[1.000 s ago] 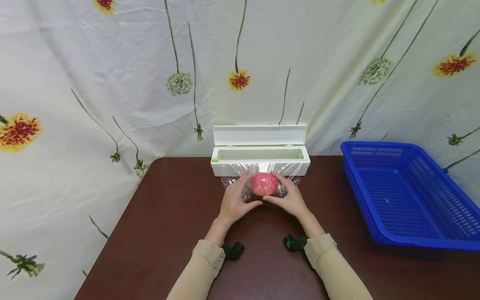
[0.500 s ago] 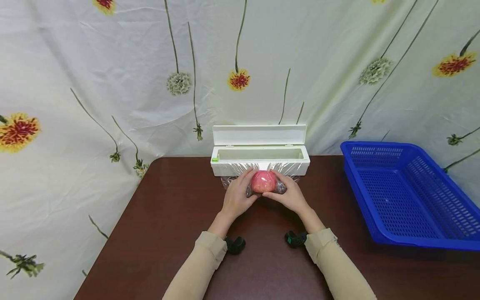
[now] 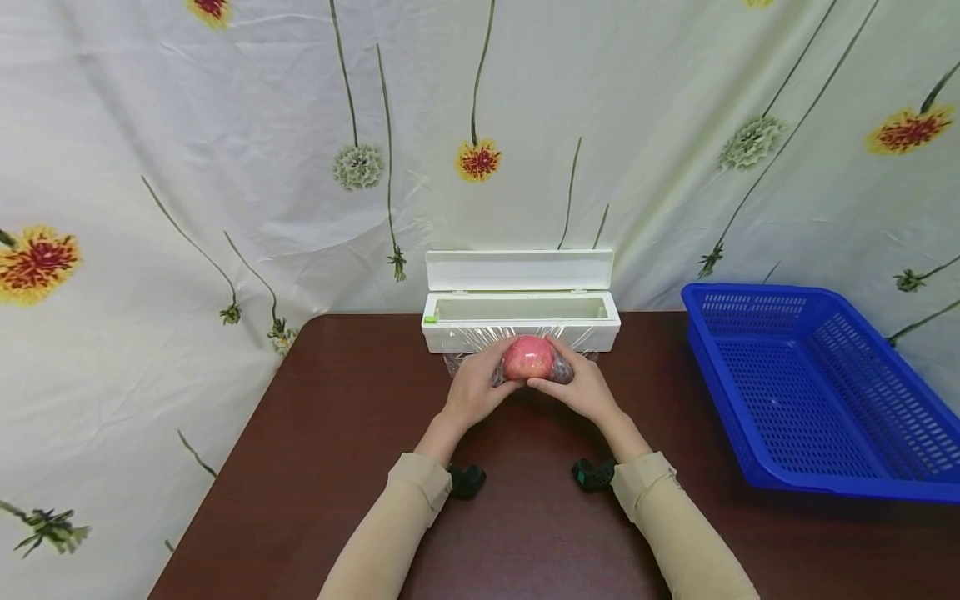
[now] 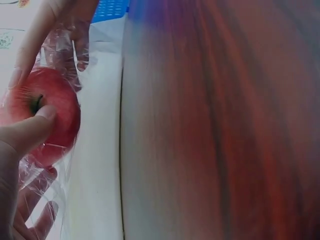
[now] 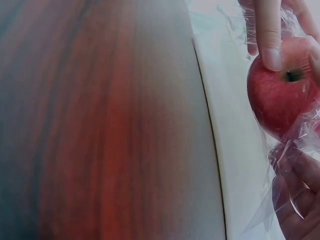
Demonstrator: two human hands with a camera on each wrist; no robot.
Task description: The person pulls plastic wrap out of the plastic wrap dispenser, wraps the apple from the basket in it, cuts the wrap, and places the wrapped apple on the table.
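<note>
A red apple (image 3: 528, 358) is gripped from both sides in front of the white cling film box (image 3: 442, 337). My left hand (image 3: 472, 390) holds its left side, the thumb lying near the stem in the left wrist view. On the other side my right hand (image 3: 587, 390) grips it the same way, thumb on the near face. Clear cling film (image 5: 295, 135) runs from the box front to the apple and bunches round it, with fingers of both hands behind the film. The fingertips behind the apple are partly hidden.
The box's lid (image 3: 519, 271) stands raised at the back against a flowered cloth (image 3: 300, 125). A blue plastic basket (image 3: 750, 467) sits to the right on the dark brown table (image 3: 337, 467). Each wrist wears a black strap.
Both hands have moved a little away from me, toward the box, carrying the apple with them. Less film shows between the apple and the box. Box and basket stay put.
</note>
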